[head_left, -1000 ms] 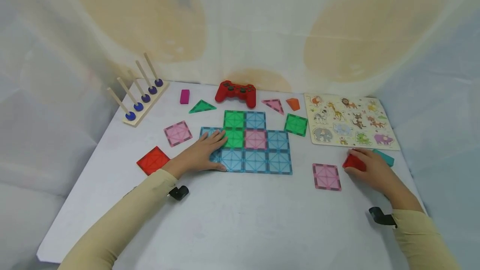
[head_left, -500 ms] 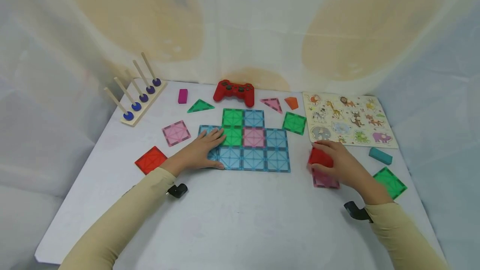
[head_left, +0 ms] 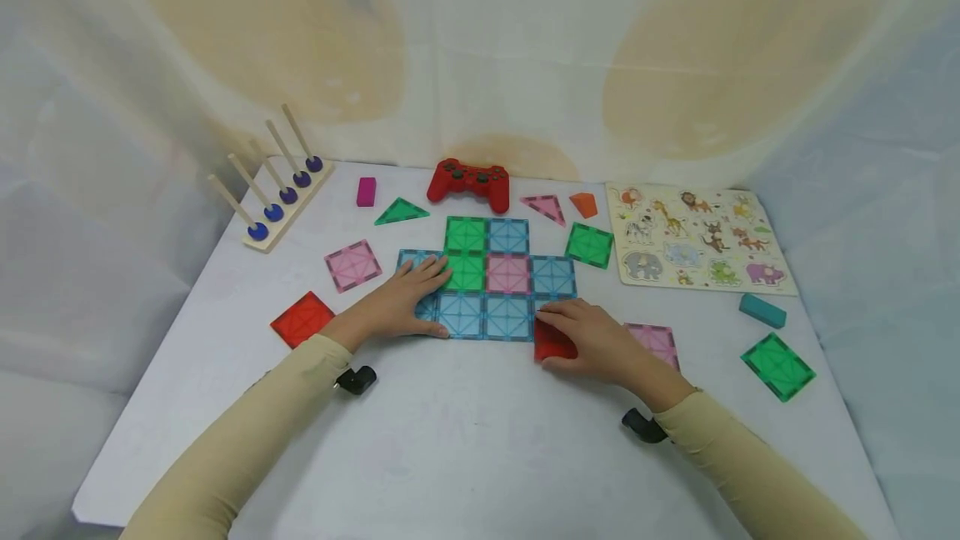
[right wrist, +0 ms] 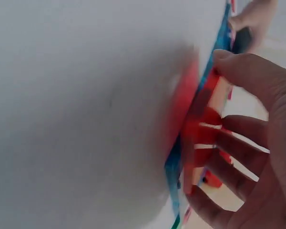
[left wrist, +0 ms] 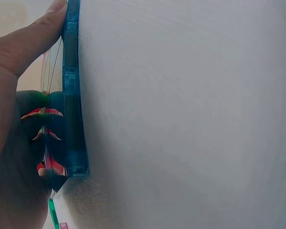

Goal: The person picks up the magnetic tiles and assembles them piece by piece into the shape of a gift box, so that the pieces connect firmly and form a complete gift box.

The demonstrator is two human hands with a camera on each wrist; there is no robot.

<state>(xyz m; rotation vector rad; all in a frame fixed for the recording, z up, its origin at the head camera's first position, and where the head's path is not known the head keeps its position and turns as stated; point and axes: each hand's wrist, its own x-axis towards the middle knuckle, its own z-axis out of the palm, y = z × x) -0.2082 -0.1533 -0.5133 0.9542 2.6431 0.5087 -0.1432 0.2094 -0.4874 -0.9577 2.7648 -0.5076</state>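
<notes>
My right hand [head_left: 600,347] pinches a translucent red square magnetic tile [head_left: 553,342] between thumb and fingers, as the right wrist view also shows for the red tile [right wrist: 198,138]. It is tilted close over the front right corner of a flat patch of joined tiles, overlapping the blue tile there. Blue tiles [head_left: 461,317], green tiles [head_left: 466,272] and a pink tile [head_left: 508,273] make up the patch. My left hand [head_left: 397,304] rests with spread fingers on the patch's left end, hiding part of it; its thumb lies along the edge of a blue tile [left wrist: 72,95].
Loose tiles lie around: pink [head_left: 652,344], green [head_left: 778,367], red [head_left: 302,320]. Behind the patch are a red game controller [head_left: 468,183] and small blocks. An animal puzzle board [head_left: 701,273] lies back right; a wooden peg stand [head_left: 288,211] stands back left.
My right hand has carried the red tile leftward from beside the teal block, past the loose pink tile, to the patch. The green tile at far right is uncovered. My left hand stays put.
</notes>
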